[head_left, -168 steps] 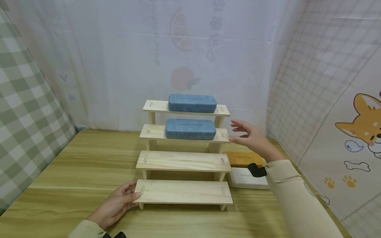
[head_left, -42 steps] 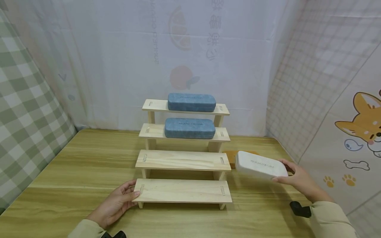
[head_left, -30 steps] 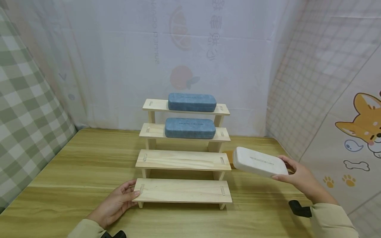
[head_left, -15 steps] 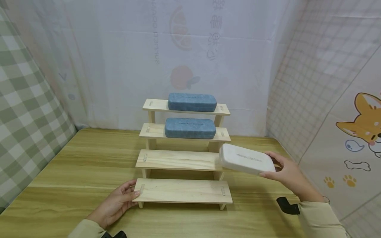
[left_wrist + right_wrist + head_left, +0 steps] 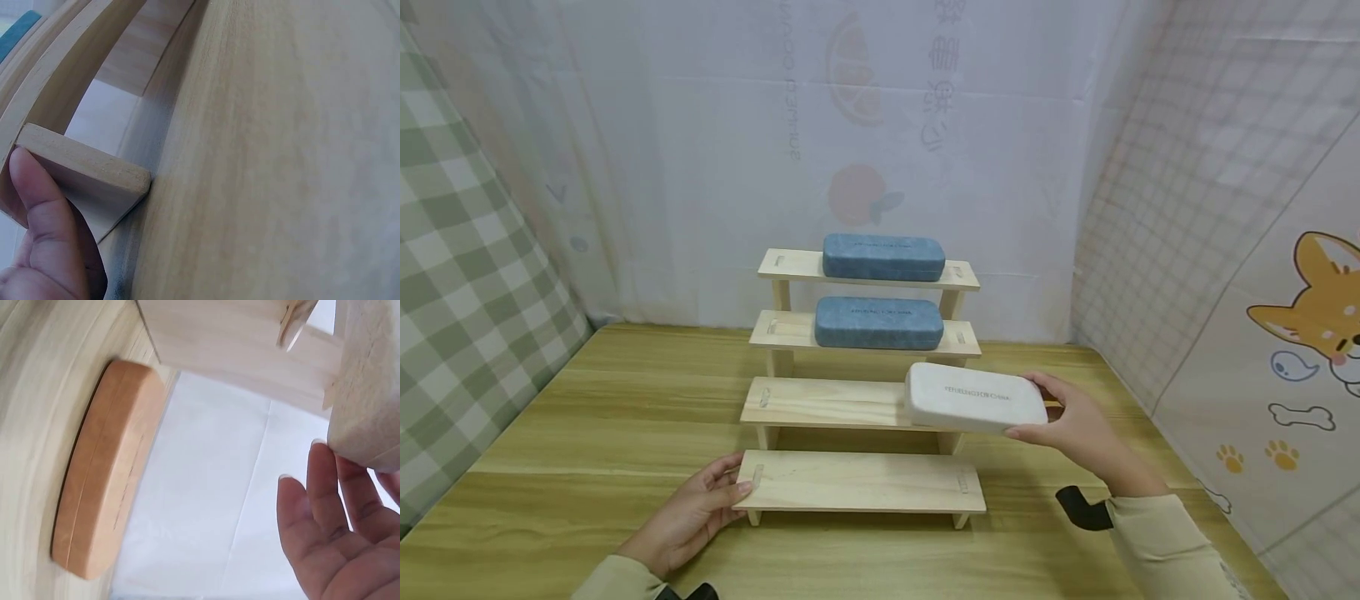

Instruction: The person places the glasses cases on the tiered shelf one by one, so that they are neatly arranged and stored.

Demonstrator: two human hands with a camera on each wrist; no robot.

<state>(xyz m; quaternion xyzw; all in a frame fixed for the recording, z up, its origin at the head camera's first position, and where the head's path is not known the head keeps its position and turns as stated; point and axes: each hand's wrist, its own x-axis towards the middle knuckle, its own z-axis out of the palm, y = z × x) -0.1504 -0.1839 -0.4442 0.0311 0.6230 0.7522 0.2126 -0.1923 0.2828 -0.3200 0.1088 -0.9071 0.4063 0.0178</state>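
- The white case (image 5: pixel 976 397) is at the right end of the wooden stand (image 5: pixel 861 483), over the second step from the bottom and jutting past that end; whether it touches the step I cannot tell.
- The right hand (image 5: pixel 1078 425), just beyond the stand's right side, has its grip closed to the case's thickness, thumb in front and fingers behind, pinching the right end.
- The left hand (image 5: pixel 696 512) is at the stand's front left corner, its grip closed on the bottom step's left end.
- One blue case (image 5: pixel 879 323) lies on the stand's third step from the bottom, another blue case (image 5: pixel 883 257) on its top step.
- An orange case (image 5: pixel 106 469) lies on the table (image 5: pixel 587 417) to the right of the stand.
- Behind the stand hangs a pale curtain (image 5: pixel 737 167); well to its left is a green checked cloth (image 5: pixel 475 250).
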